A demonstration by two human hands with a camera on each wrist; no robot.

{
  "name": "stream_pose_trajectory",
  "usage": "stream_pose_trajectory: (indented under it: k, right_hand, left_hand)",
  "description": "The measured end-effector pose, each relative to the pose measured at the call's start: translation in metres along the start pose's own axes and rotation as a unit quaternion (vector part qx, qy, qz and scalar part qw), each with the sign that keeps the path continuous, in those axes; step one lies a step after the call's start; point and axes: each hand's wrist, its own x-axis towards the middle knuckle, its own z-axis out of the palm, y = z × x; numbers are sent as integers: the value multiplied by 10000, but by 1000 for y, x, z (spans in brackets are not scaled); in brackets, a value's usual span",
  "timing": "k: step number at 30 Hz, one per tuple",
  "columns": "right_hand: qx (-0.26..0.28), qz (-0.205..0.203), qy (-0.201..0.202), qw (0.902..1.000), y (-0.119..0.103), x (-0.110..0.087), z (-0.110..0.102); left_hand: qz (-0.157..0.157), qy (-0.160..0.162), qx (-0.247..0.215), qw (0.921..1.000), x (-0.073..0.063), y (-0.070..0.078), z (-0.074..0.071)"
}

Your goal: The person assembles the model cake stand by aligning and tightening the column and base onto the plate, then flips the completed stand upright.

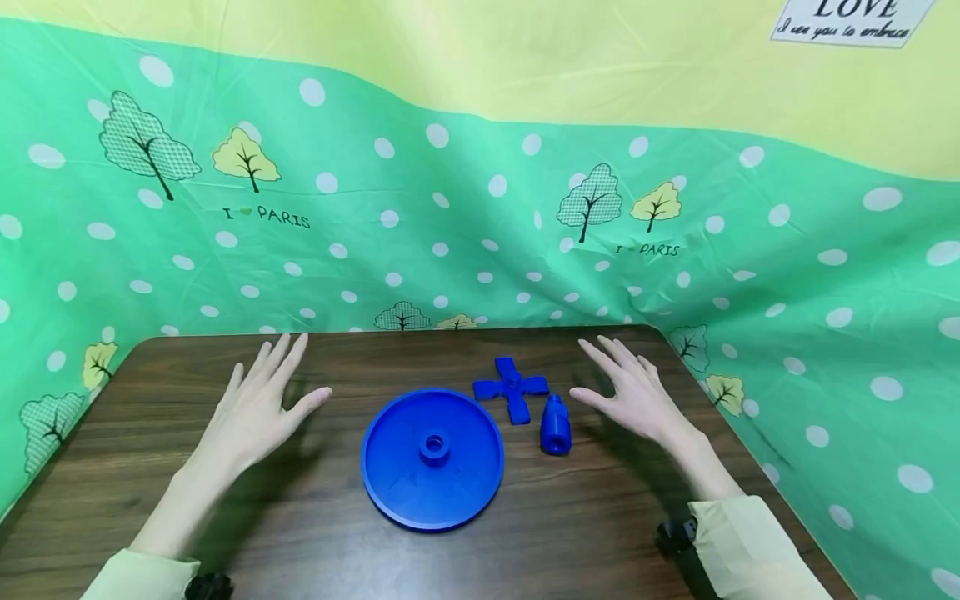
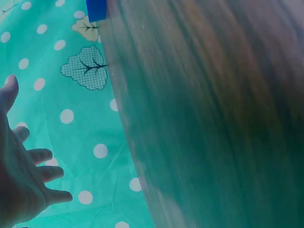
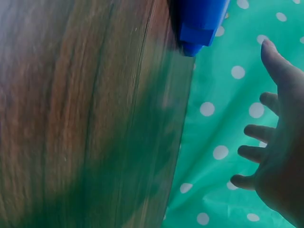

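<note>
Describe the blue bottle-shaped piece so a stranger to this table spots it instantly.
On the dark wooden table, find the round blue disc. To its right in the head view, below and right of the blue cross, lies the bottle-shaped piece. Unlike those flatter neighbours, it is a stubby cylinder narrowing at its far end.

A rimmed blue dish (image 1: 432,483) lies hub-up between left fingers (image 1: 291,361) and right fingers (image 1: 598,358); nearer the latter lie a flat blue cross (image 1: 513,387) and blue bottle-shaped piece (image 1: 556,428), apparently on its side.
</note>
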Motion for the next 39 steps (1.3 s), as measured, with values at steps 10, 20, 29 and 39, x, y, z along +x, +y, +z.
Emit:
stream_pose_trajectory:
  k: [10, 20, 29, 39]
  right_hand:
    - [171, -62, 28, 9998, -13, -9, 0]
    - [349, -519, -7, 9980, -25, -19, 5]
    - [489, -838, -191, 9951, -35, -25, 7]
    - [443, -1270, -587, 9892, -44, -28, 12]
  left_hand:
    - [18, -269, -148, 9995, -7, 14, 2]
    - [252, -453, -101, 9986, -11, 23, 12]
    - [293, -663, -89, 9973, -14, 26, 20]
    - [386, -809, -43, 9960, -16, 33, 20]
